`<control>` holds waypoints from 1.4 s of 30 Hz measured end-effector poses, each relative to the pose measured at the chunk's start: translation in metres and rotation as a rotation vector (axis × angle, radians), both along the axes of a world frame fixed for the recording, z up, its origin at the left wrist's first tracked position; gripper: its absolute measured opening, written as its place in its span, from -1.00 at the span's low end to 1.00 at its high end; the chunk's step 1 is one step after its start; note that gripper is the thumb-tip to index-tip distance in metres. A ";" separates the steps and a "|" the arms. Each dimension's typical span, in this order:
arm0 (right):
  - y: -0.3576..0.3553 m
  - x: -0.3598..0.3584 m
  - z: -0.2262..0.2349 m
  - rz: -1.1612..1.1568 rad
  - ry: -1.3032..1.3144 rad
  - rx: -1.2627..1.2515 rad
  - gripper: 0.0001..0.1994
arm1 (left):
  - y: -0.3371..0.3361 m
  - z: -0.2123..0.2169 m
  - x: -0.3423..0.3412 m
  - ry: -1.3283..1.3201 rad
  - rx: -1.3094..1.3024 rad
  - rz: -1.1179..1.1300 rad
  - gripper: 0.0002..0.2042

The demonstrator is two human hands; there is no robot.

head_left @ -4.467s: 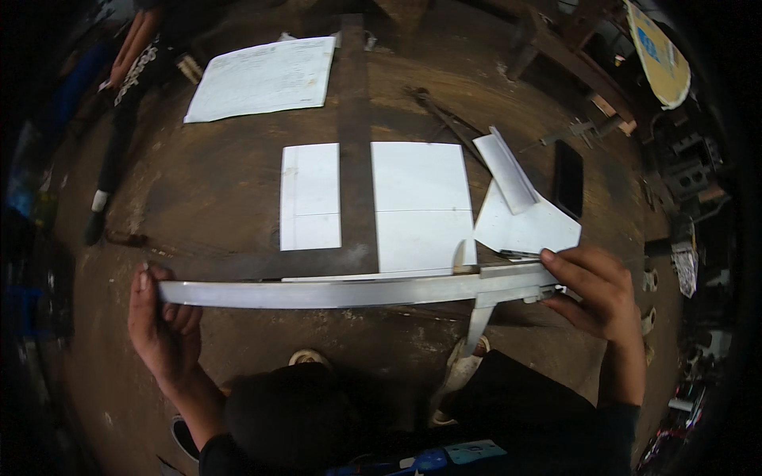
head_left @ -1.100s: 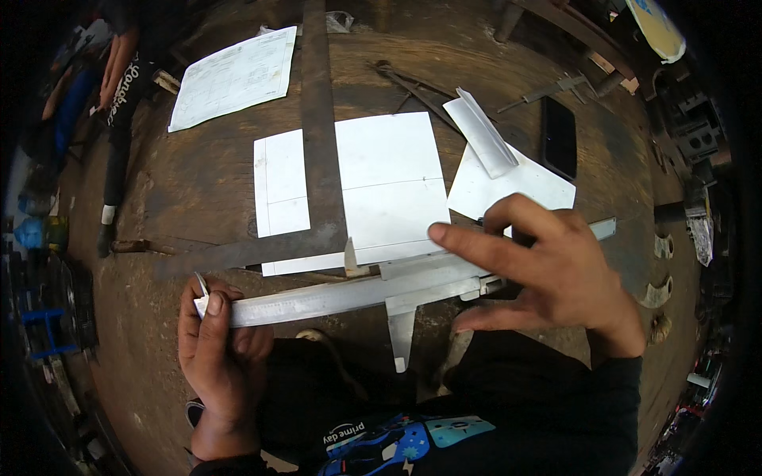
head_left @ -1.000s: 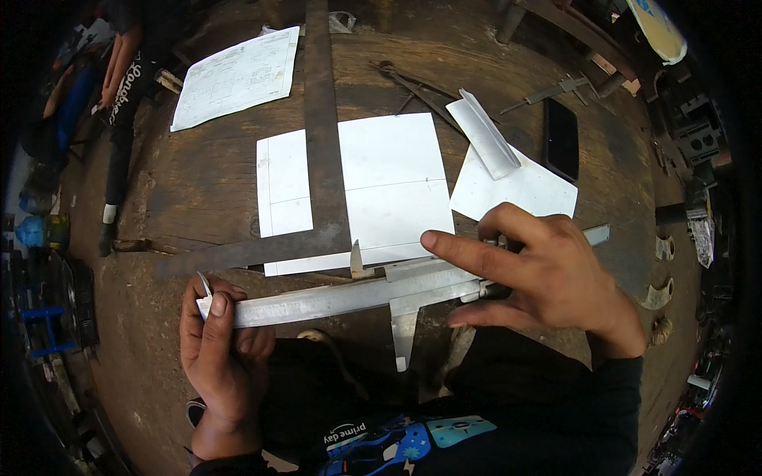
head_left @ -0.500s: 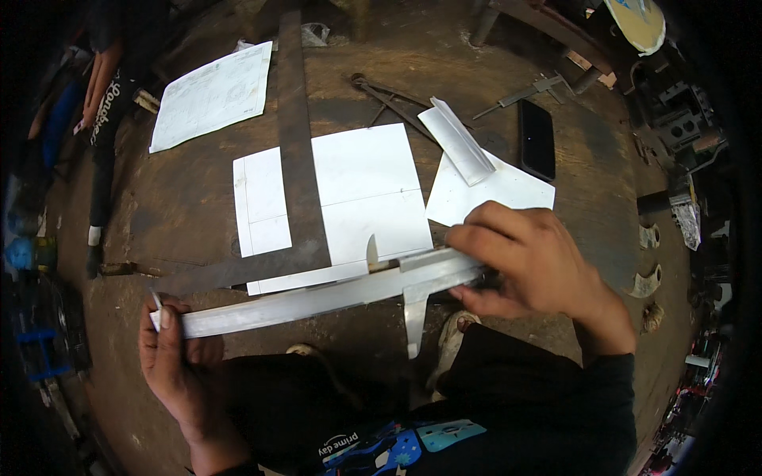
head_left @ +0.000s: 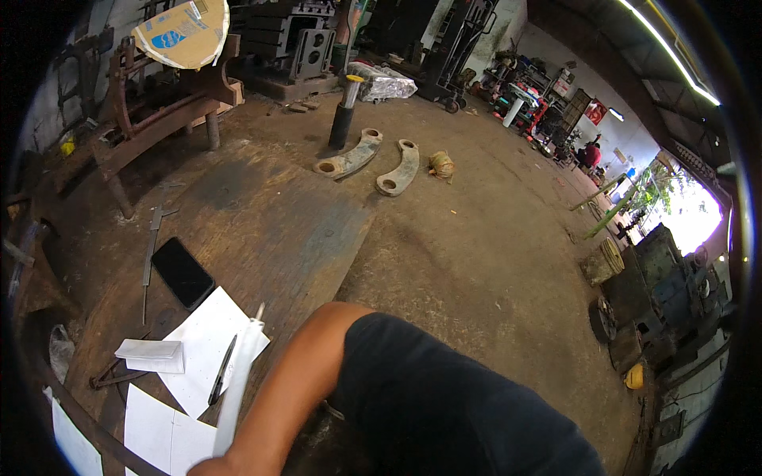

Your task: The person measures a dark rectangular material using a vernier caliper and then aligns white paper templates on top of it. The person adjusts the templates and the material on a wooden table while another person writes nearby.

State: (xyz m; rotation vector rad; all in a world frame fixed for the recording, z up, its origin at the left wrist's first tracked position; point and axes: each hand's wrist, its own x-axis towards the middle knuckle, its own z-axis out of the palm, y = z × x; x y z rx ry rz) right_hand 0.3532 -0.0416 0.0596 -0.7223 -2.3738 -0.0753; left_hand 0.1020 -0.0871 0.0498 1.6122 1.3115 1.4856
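Note:
My right forearm reaches down to the lower edge, where only part of my right hand [head_left: 210, 466] shows, around a long pale metal caliper [head_left: 235, 389]. Its fingers are mostly cut off by the frame. A thin tip sticks out of the caliper's far end, over a white paper sheet [head_left: 190, 333]. Beside it on the sheet lies a dark pen [head_left: 223, 369]. A bent metal piece [head_left: 155, 355] rests partly on the same sheet. Close by are a black phone [head_left: 183, 272] and a smaller caliper [head_left: 151, 252]. My left hand is out of view.
Two curved metal links [head_left: 349, 155] with holes lie beyond the wooden table [head_left: 294, 238], near a dark upright cylinder [head_left: 343, 119]. A metal stand [head_left: 159, 127] is at the upper left. Machinery [head_left: 651, 293] lines the right side. A dark metal strip [head_left: 87, 420] crosses the lower left.
The view has swung to the right, bringing in the workshop floor. The table items now sit at the lower left. My left hand and most of the caliper have left the picture.

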 end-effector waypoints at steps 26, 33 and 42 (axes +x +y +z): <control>0.231 0.329 -0.032 -1.527 0.103 -0.800 -0.31 | 0.113 -0.067 -0.304 -0.711 -0.392 0.668 -0.68; 0.269 0.372 -0.066 -1.586 -0.085 -0.802 -0.41 | 0.119 -0.106 -0.301 -0.871 -0.350 0.603 -0.70; 0.290 0.398 -0.073 -1.625 0.034 -0.850 -0.39 | 0.148 -0.079 -0.296 0.309 -0.798 0.864 -0.39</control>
